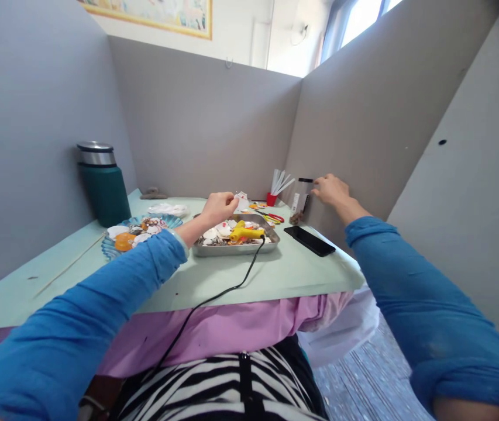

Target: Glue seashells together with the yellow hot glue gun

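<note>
My left hand [219, 210] is closed in a pinch above the metal tray [236, 250], holding a small white flat piece [241, 202] with reddish marks. Below it, a yellow glue gun [245, 232] lies across the tray on loose white and orange pieces [217, 234]. Over on the right, my right hand [333, 190] hovers beside a clear jar [300, 202] with a black lid and small brown contents. Its fingers are bent and somewhat apart, close to the lid; I cannot tell whether they touch it.
A black phone [309, 240], red-handled scissors [273, 218] and a red cup [271, 199] of white sticks occupy the right side. Left are a blue fluted plate [111, 248] of decorated pieces, a green bottle [105, 193] and a thin stick [70, 264]. A black cord [214, 298] crosses the front edge.
</note>
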### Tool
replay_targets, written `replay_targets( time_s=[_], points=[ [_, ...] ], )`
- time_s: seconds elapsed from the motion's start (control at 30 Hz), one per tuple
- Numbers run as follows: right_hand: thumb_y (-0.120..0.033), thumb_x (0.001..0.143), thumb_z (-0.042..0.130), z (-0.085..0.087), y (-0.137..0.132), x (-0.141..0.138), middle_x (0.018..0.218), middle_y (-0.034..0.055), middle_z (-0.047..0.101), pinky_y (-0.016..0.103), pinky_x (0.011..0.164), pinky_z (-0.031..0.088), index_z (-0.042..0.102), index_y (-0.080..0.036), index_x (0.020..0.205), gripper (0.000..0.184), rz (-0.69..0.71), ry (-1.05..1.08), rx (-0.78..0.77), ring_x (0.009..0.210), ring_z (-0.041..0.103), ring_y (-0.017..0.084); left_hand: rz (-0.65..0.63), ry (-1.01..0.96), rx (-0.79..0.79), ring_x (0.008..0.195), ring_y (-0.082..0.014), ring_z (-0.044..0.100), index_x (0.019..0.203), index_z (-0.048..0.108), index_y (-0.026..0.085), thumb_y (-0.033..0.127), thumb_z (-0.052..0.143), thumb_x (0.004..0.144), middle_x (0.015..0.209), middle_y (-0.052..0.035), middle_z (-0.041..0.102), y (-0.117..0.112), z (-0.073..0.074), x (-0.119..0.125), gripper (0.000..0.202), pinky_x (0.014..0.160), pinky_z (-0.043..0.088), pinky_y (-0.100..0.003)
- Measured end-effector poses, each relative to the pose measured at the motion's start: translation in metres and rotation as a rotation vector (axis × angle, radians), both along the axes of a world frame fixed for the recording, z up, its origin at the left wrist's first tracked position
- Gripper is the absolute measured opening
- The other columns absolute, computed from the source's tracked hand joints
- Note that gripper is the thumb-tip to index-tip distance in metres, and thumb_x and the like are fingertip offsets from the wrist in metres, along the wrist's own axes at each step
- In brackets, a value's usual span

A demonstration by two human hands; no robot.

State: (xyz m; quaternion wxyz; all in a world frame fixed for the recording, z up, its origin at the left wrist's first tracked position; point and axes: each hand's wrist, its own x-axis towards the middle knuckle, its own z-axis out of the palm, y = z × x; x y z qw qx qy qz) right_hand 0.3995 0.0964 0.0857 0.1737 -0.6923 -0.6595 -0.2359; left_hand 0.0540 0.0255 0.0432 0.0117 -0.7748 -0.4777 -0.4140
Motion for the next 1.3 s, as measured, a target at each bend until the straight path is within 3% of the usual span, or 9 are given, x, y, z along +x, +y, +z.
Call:
replay_targets(
  time_s=[0.17, 0.33, 0.47, 0.6, 0.73, 0.9, 1.07, 1.3],
  points=[
    [-0.041, 0.080, 0.053, 0.002, -0.005, -0.015, 0.108, 0.0094, 0.065, 0.035, 0.076, 0.045, 0.067, -0.024, 0.105, 0.033, 0.016, -0.002, -0.235, 0.099, 0.058, 0.026, -0.003, -0.063, -0.072, 0.049, -0.0120, 0.050, 0.053, 0.051, 0.018, 0.033, 0.044, 0.080, 0.048, -0.0008, 0.058, 0.003, -0.003, -0.005, 0.032, 0.054, 0.036, -0.023],
    [-0.038, 0.077, 0.057, -0.004, -0.013, -0.037, 0.104, 0.0062, 0.068, 0.029, 0.073, 0.045, 0.069, -0.023, 0.100, 0.030, 0.205, -0.025, -0.389, 0.093, 0.060, 0.023, -0.048, -0.168, -0.445, 0.036, -0.0092, 0.045, 0.059, 0.053, 0.016, 0.028, 0.049, 0.080, 0.051, -0.0027, 0.061, 0.016, 0.004, 0.021, 0.024, 0.045, 0.037, -0.023],
    [-0.032, 0.081, 0.053, -0.016, -0.016, -0.046, 0.087, 0.0055, 0.070, 0.026, 0.074, 0.046, 0.066, -0.020, 0.103, 0.029, 0.373, 0.164, -0.334, 0.083, 0.064, 0.019, -0.031, -0.236, -0.567, 0.037, -0.0098, 0.047, 0.063, 0.056, 0.012, 0.027, 0.052, 0.081, 0.049, -0.0053, 0.060, 0.054, 0.014, 0.073, 0.024, 0.049, 0.041, -0.026],
    [-0.031, 0.080, 0.055, -0.038, 0.004, -0.063, 0.095, 0.0109, 0.069, 0.032, 0.079, 0.047, 0.055, -0.014, 0.119, 0.043, 0.313, 0.413, -0.151, 0.085, 0.064, 0.022, -0.091, -0.252, -0.648, 0.038, -0.0090, 0.047, 0.067, 0.057, 0.009, 0.025, 0.054, 0.082, 0.050, -0.0056, 0.059, 0.102, 0.019, 0.104, 0.022, 0.052, 0.043, -0.027],
    [-0.030, 0.082, 0.054, -0.053, 0.041, -0.091, 0.102, 0.0134, 0.066, 0.031, 0.071, 0.051, 0.050, -0.012, 0.121, 0.043, 0.395, 0.641, -0.211, 0.083, 0.066, 0.021, -0.214, -0.243, -0.696, 0.041, -0.0079, 0.048, 0.073, 0.059, 0.011, 0.029, 0.058, 0.081, 0.056, -0.0052, 0.062, 0.138, 0.022, 0.084, 0.020, 0.051, 0.042, -0.024],
    [-0.024, 0.079, 0.061, -0.036, 0.090, -0.128, 0.091, 0.0132, 0.068, 0.026, 0.057, 0.053, 0.062, -0.011, 0.095, 0.020, 0.511, 0.819, -0.445, 0.070, 0.067, 0.019, -0.160, -0.268, -0.702, 0.044, -0.0087, 0.050, 0.074, 0.062, 0.011, 0.033, 0.060, 0.080, 0.063, -0.0077, 0.065, 0.163, 0.029, 0.027, 0.023, 0.051, 0.042, -0.025],
    [-0.020, 0.072, 0.070, -0.019, 0.117, -0.162, 0.084, 0.0109, 0.069, 0.026, 0.057, 0.054, 0.061, -0.011, 0.095, 0.026, 0.621, 0.879, -0.556, 0.068, 0.067, 0.017, -0.055, -0.383, -0.691, 0.044, -0.0083, 0.051, 0.074, 0.062, 0.010, 0.032, 0.059, 0.080, 0.064, -0.0077, 0.066, 0.165, 0.028, -0.008, 0.022, 0.052, 0.044, -0.025],
    [-0.019, 0.074, 0.067, -0.016, 0.120, -0.183, 0.083, 0.0106, 0.070, 0.020, 0.050, 0.051, 0.065, -0.010, 0.085, 0.014, 0.765, 0.846, -0.693, 0.064, 0.066, 0.014, -0.055, -0.584, -0.780, 0.041, -0.0062, 0.050, 0.072, 0.057, 0.011, 0.031, 0.059, 0.081, 0.067, -0.0069, 0.066, 0.160, 0.016, -0.019, 0.021, 0.049, 0.046, -0.023]
  ],
)
